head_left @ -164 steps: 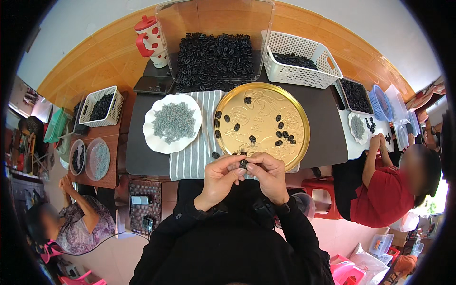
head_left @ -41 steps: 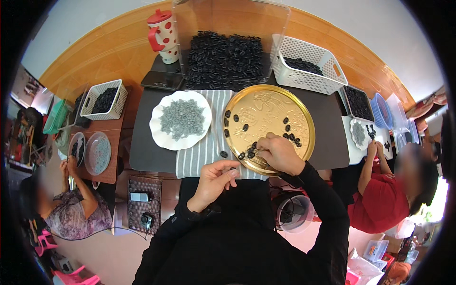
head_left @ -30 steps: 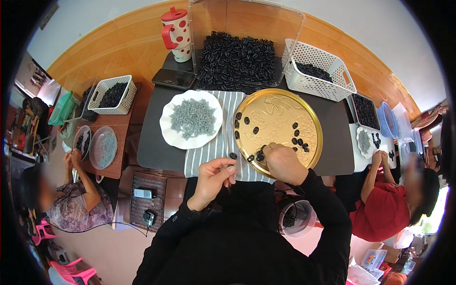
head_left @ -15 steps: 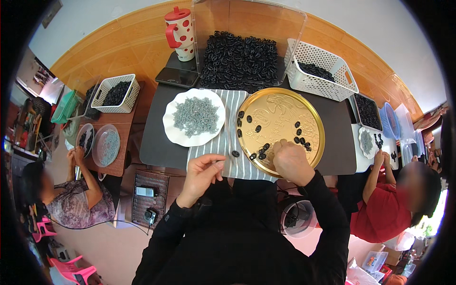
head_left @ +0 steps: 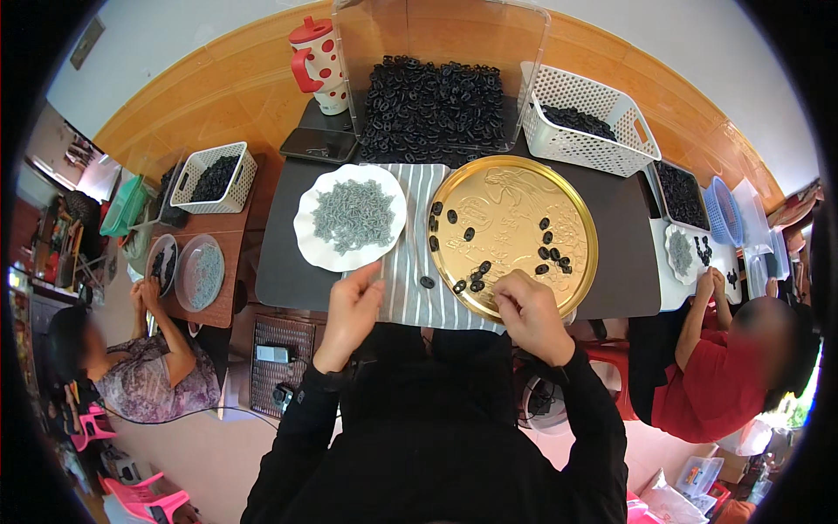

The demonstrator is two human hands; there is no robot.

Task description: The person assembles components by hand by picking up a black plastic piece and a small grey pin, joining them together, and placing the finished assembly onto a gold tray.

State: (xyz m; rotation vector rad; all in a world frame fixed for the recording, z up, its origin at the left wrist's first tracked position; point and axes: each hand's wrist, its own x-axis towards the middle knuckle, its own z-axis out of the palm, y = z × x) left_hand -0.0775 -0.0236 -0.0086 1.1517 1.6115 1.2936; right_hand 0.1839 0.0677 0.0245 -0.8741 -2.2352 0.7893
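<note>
My left hand (head_left: 350, 314) hovers at the near edge of a scalloped white plate (head_left: 307, 251). Its thumb and index finger are apart, with nothing visible between them. A heap of small grey screw-like pieces (head_left: 353, 214) fills the plate. Over the front rim of a round gold tray (head_left: 515, 196), my right hand (head_left: 534, 316) has its fingertips pinched together; what they hold, if anything, is hidden. Several small black oval pieces with holes lie on the tray, some clustered left of that hand. One black oval piece (head_left: 427, 282) rests on the striped cloth (head_left: 397, 301) between my hands.
Behind the tray stands a clear bin heaped with black pieces (head_left: 436, 109), beside a white perforated basket (head_left: 594, 153). A phone (head_left: 319, 145) and a red-dotted tumbler (head_left: 321, 70) are at the back left. Co-workers sit at left (head_left: 157, 362) and right (head_left: 720, 375).
My left hand has moved left from the cloth to the plate's near edge, its fingers parting. My right hand has drawn back slightly towards the tray's front rim. The whole view has shifted a little.
</note>
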